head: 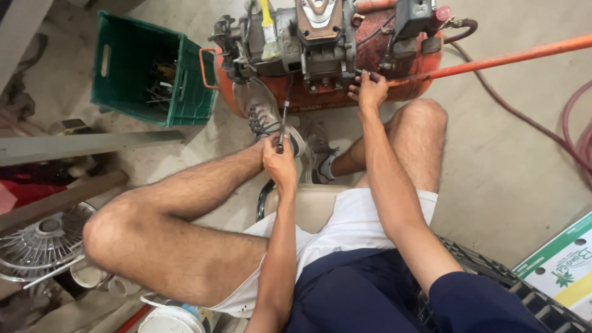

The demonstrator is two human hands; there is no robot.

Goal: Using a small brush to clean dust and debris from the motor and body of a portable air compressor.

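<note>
I sit on a low seat, looking down at an orange air compressor [370, 58] on the floor, its grey motor block on top. My left hand [280, 161] is closed round the handle of a long thin tool [285, 111], perhaps a screwdriver, whose shaft reaches up to the underside of the motor. My right hand [368, 90] rests on the front of the tank, fingers at a small fitting under the motor; whether it pinches something is unclear. My left foot in a grey shoe [264, 111] is braced against the tank.
A green plastic crate [123, 61] holding tools stands at the left. An orange bar [512, 57] and a reddish hose [573, 129] run off to the right. A wheel cover [40, 243], planks and buckets lie lower left; a cardboard box [564, 265] lower right.
</note>
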